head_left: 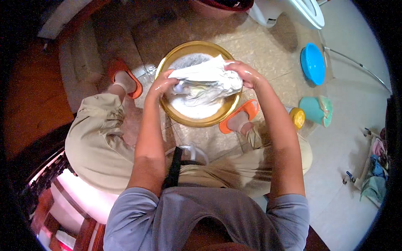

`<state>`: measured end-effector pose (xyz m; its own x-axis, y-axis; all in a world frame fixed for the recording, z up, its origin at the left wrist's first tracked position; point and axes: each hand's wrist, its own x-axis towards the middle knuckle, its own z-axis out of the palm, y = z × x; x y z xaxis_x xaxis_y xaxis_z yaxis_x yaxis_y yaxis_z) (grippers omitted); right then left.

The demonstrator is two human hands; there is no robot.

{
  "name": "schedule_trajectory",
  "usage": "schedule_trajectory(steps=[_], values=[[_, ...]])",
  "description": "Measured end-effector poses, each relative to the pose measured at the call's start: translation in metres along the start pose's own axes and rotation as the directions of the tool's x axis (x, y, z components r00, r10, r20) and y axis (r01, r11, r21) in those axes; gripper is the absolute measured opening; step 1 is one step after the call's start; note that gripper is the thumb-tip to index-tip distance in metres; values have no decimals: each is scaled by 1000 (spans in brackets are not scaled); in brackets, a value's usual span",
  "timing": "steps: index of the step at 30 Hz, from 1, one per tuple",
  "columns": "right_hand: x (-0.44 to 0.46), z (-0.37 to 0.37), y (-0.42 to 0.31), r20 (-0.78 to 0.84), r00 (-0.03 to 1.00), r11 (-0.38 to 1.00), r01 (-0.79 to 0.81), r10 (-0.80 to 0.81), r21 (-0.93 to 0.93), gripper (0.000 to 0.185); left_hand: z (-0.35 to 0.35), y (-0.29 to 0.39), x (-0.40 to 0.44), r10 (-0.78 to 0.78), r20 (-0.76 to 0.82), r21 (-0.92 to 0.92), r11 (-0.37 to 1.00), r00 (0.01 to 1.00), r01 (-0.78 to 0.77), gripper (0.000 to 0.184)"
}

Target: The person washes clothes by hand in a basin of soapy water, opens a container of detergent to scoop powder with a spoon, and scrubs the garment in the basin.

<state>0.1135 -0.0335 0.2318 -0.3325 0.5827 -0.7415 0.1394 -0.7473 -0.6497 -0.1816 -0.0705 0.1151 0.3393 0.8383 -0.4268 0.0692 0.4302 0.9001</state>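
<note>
A wet white cloth (205, 81), possibly a garment, is stretched between my two hands over a gold-coloured basin (173, 115). White suds (194, 109) fill much of the basin beneath it. At the cloth's left end, my left hand (164, 83) grips it with wet fingers near the basin's left rim. My right hand (245, 74) grasps the bunched right end, close to the right rim. The cloth sags in folds, and its underside is hidden.
Orange slippers (247, 109) are on my feet on either side of the basin. A blue basin (313, 64), a teal bin (314, 109) and a yellow-lidded container (297, 118) stand to the right. Behind are a toilet (289, 12) and a dark red tub (222, 5).
</note>
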Motion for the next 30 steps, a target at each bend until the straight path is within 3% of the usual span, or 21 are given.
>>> schedule_trajectory(steps=[1,2,5,6,7,9,11,12,15,16,17,18,19,20,21,22,24,27,28,29,30], values=[[11,-8,11,-106,994,995,-42,33,-87,48,0,2,3,-3,-46,30,1000,999,5,34],[39,-26,36,-85,996,990,-50,39,-129,54,-1,2,6,-6,-90,61,998,996,11,36],[54,-1,38,-219,968,729,-60,-125,-682,60,-1,-22,30,83,-283,270,963,956,-4,43],[100,-24,89,-53,919,762,291,-391,-578,63,6,-31,40,155,-374,370,929,914,-7,44],[117,-15,103,-102,827,599,309,-552,-739,64,15,-35,49,236,-450,467,884,861,2,45],[145,-1,138,-119,706,284,121,-698,-951,61,44,-36,63,145,-497,647,719,855,254,51],[133,28,126,-245,908,355,-118,-339,-927,55,70,-49,77,236,-574,735,570,784,367,50],[134,28,137,-167,861,308,-13,-481,-951,48,76,-51,82,228,-622,723,533,749,438,50],[164,4,159,-362,850,520,-125,-383,-845,44,64,-57,108,-265,-488,596,594,831,540,51],[177,-4,157,-377,893,409,-258,-244,-875,34,60,-67,117,-191,-469,673,555,862,489,49],[183,-6,162,-415,844,487,-220,-340,-845,27,63,-80,123,-181,-480,424,809,858,408,47],[189,0,163,-460,777,559,-171,-430,-812,21,66,-96,130,-172,-495,124,956,852,266,46],[190,11,152,-506,692,619,-109,-515,-778,15,66,-96,137,-166,-514,-188,979,842,78,46],[183,23,145,-378,661,740,431,-648,-516,6,63,-97,139,-275,-393,-549,836,878,16,44],[146,49,110,-241,485,518,589,-841,-621,6,63,-87,134,-339,-221,-785,618,914,39,43],[131,61,107,-89,550,499,663,-831,-559,10,65,-82,126,-323,-74,-878,470,943,93,42],[99,97,98,-19,605,446,566,-796,-693,15,76,-79,107,-225,12,-921,378,974,98,40],[100,86,93,-8,536,383,593,-844,-708,11,103,-111,99,-201,-154,-879,475,967,-42,38],[126,69,101,-223,698,548,283,-681,-787,11,110,-123,94,-191,-253,-758,649,948,-72,38],[145,58,107,-453,752,631,-65,-479,-773,13,115,-131,90,-166,-331,-576,815,929,-60,37],[146,59,111,-448,729,638,-20,-517,-770,11,118,-144,91,-120,-404,-335,942,907,-25,37]])
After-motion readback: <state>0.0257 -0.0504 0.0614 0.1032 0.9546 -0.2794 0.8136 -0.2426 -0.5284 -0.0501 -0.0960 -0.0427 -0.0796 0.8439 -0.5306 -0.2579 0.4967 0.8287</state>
